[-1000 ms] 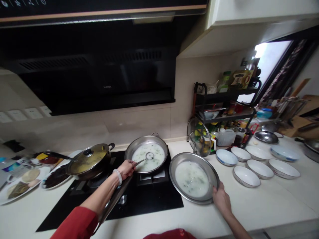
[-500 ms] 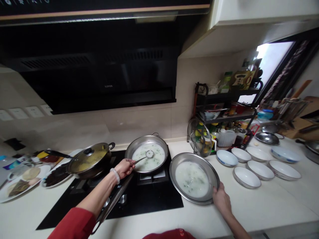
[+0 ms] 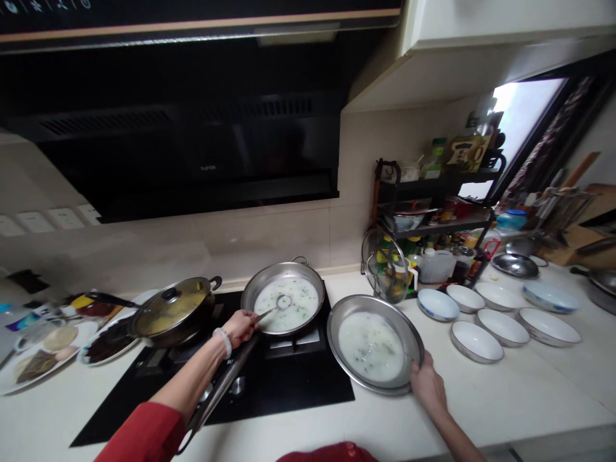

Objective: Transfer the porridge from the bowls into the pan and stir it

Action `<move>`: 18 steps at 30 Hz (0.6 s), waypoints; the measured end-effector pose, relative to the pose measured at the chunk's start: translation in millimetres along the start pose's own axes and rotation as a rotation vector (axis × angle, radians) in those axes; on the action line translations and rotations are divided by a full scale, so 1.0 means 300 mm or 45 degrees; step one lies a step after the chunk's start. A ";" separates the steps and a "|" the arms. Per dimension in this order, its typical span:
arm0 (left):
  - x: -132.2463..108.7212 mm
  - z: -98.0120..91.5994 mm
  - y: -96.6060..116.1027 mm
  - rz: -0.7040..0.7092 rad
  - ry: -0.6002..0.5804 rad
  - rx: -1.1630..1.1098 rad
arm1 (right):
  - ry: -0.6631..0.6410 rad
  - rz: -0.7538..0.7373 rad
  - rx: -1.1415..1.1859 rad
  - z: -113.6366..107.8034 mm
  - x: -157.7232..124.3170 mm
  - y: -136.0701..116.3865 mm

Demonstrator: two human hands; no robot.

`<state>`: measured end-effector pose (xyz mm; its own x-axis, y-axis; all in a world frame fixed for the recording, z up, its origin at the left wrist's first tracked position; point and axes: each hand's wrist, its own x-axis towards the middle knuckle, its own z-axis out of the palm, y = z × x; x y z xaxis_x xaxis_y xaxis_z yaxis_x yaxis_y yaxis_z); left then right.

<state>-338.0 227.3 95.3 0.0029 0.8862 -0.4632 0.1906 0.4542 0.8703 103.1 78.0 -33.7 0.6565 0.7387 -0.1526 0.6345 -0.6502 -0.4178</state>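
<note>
Left hand (image 3: pixel 241 328) grips a ladle (image 3: pixel 283 301) dipped in the pan (image 3: pixel 283 269); right of the pan, right hand (image 3: pixel 427 383) clasps a basin (image 3: pixel 412 338), apparently steadying it.

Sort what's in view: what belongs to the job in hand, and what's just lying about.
In use:
ladle, in the left hand
pan on the stove, where the ladle dips
basin, rim held by the right hand

Lying about:
lidded pot
food plates
rack of bottles
glass lid, by the rack
white bowls, untouched; I cannot tell if they belong
</note>
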 end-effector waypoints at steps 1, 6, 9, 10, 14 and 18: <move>0.000 0.000 -0.001 -0.002 0.003 0.006 | -0.002 0.001 0.002 0.000 -0.001 0.000; 0.000 0.000 -0.003 -0.036 -0.015 -0.059 | -0.004 0.020 0.019 -0.008 -0.008 -0.003; -0.002 -0.005 0.004 -0.067 -0.045 -0.124 | -0.010 0.016 0.018 -0.011 -0.009 -0.005; -0.003 -0.007 0.008 -0.072 -0.055 -0.134 | -0.010 0.010 0.013 -0.011 -0.009 -0.005; -0.008 -0.016 0.022 -0.084 -0.083 -0.170 | 0.002 -0.001 0.001 -0.009 -0.008 -0.005; -0.016 -0.018 0.033 -0.089 -0.102 -0.194 | 0.004 0.013 0.008 -0.011 -0.008 -0.007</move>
<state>-341.5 228.0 107.3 0.0738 0.8446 -0.5302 0.0420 0.5286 0.8478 101.6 77.1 -29.5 0.6643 0.7314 -0.1539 0.6253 -0.6567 -0.4216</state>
